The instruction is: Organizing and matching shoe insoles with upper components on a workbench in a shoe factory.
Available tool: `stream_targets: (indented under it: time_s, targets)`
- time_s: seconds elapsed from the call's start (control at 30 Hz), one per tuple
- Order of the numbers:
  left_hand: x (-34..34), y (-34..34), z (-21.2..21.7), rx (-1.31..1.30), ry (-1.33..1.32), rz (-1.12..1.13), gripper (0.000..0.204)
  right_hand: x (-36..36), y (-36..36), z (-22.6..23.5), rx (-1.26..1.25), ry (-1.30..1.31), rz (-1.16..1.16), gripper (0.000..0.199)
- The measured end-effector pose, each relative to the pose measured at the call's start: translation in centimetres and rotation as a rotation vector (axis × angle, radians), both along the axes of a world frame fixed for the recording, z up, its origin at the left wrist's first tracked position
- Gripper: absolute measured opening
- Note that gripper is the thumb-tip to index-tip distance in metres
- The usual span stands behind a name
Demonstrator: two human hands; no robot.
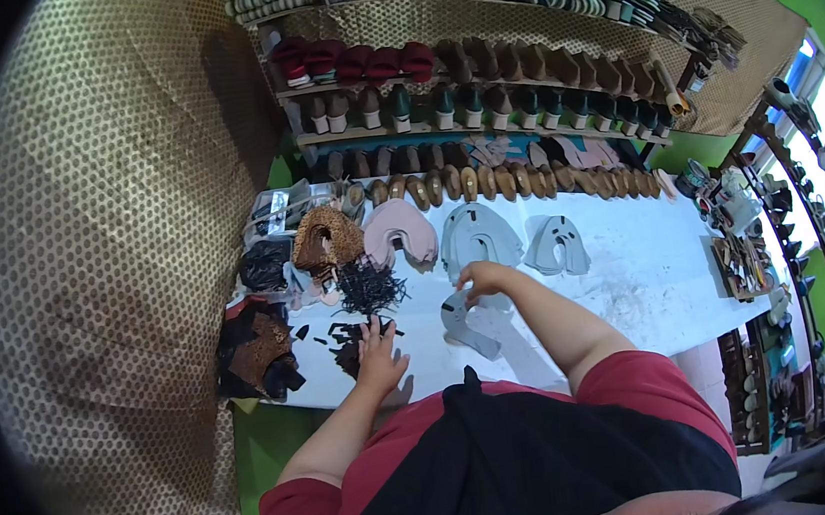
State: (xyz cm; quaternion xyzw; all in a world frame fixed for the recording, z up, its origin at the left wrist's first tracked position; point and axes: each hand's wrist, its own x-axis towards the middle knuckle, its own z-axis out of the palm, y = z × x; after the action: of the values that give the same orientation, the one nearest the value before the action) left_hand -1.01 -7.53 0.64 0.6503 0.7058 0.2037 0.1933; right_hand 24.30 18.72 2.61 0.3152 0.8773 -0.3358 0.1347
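Note:
My left hand (380, 359) rests with fingers spread over a pile of small black strips (347, 350) near the table's front edge. A tangle of thin black strips (370, 287) lies just beyond it. My right hand (488, 280) curls its thumb and fingers onto the upper end of a grey curved shoe upper piece (469, 332), which has a dark mark near that end. Farther back are a stack of grey U-shaped upper pieces (476, 236), smaller grey pieces (557, 245) with dark spots, and a pink stack (400, 231).
Leopard-print pieces (327, 236) and dark brown scraps (259, 349) lie at the left of the white table (636, 279). A row of brown shoe parts (470, 184) lines the back. Shelves of shoes (471, 100) rise behind. A box of tools (743, 263) stands at right.

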Motion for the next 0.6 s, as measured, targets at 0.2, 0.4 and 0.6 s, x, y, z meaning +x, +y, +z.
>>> stream_targets:
  time_s: [0.2,0.4,0.6]
  targets:
    - [-7.6,-3.2,-0.8,0.036,0.168,0.206,0.084,-7.7,-9.4,-4.7,0.547,0.075,-0.387,0.065]
    - [-12.9,-7.8,-1.8,-0.303,0.277,0.423,0.109,-6.4,-15.0,-7.2,0.498,-0.017,-0.179,0.077]
    - [-14.9,-9.5,-2.9,-0.445,0.326,0.243,0.109,-10.2,-15.2,-7.8,0.529,-0.048,-0.306,0.071]
